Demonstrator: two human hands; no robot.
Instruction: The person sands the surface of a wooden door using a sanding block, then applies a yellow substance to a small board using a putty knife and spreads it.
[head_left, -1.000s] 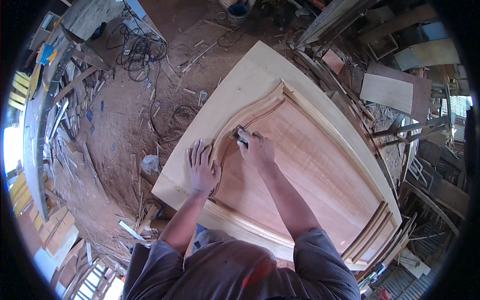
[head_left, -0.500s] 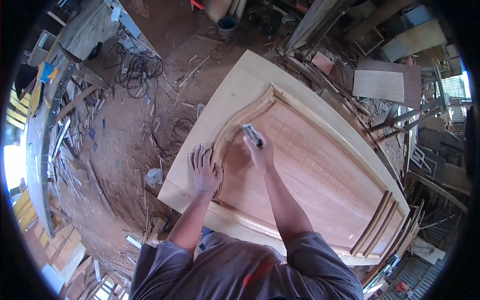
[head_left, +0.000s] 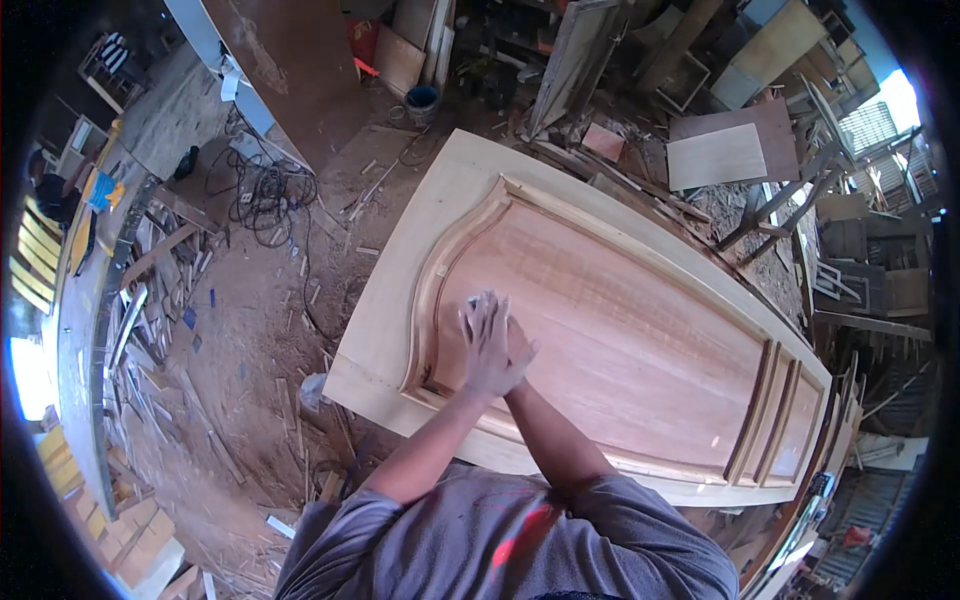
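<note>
A pale wooden door (head_left: 400, 265) lies flat in front of me, with curved raised moulding framing a reddish inset panel (head_left: 620, 330). My left hand (head_left: 490, 350) is over my right hand, palm down, fingers stretched out and thumb apart. Beneath it, my right hand (head_left: 519, 345) is mostly covered, down on the panel's left part near the curved moulding. Only a bit of the small grey and black hand tool (head_left: 473, 301) in it peeks out by the left fingertips; its exact kind does not show.
Wood offcuts (head_left: 150, 330) litter the dirt floor to the left. Tangled black cable (head_left: 260, 195) lies beyond them, near a dark bucket (head_left: 422, 100). Boards (head_left: 715, 155) and a wooden trestle (head_left: 780, 205) stand at the far right. A person in stripes (head_left: 115, 50) is far left.
My left hand has left the curved moulding and moved right, over my right hand. The right hand has come nearer to me with the tool. The whole view has shifted a little.
</note>
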